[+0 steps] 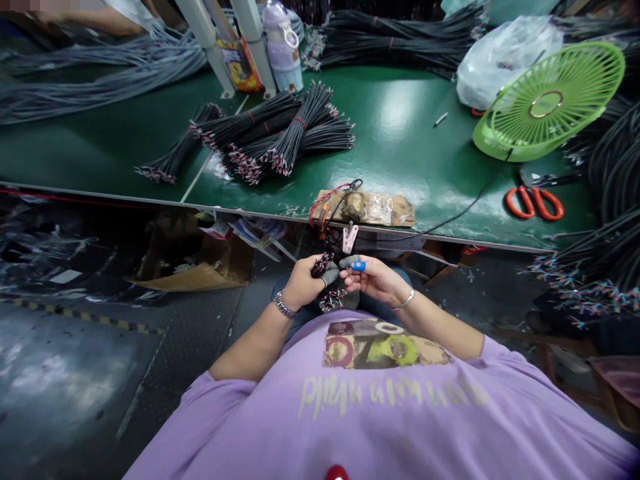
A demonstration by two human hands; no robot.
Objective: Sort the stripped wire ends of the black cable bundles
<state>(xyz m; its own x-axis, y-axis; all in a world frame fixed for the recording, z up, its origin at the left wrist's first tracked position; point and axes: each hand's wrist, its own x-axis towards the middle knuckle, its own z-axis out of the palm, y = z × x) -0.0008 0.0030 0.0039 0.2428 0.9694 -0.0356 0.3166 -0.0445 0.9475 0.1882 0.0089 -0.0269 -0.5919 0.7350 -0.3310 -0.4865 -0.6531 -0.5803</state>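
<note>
My left hand [304, 280] is wrapped round a bundle of short black cables [333, 300] with stripped red and white wire ends, held in front of my lap. A grey covering is on its thumb. Close beside it, my right hand [376, 279] has its thumb and forefinger pinched together, with grey and blue coverings on the fingertips. What lies in that pinch is too small to make out. Just beyond the hands, a pink clip [350, 238] hangs at the table edge below a taped wooden block [383, 208] with red and black wires.
Several tied cable bundles [280, 133] lie on the green table [400, 100]. To the right are a green fan [547, 100], orange-handled scissors [534, 202] and loose cables [620, 173]. A purple bottle [283, 53] stands behind. A cardboard box [200, 260] sits below, left. Another person's arm [95, 20] shows at upper left.
</note>
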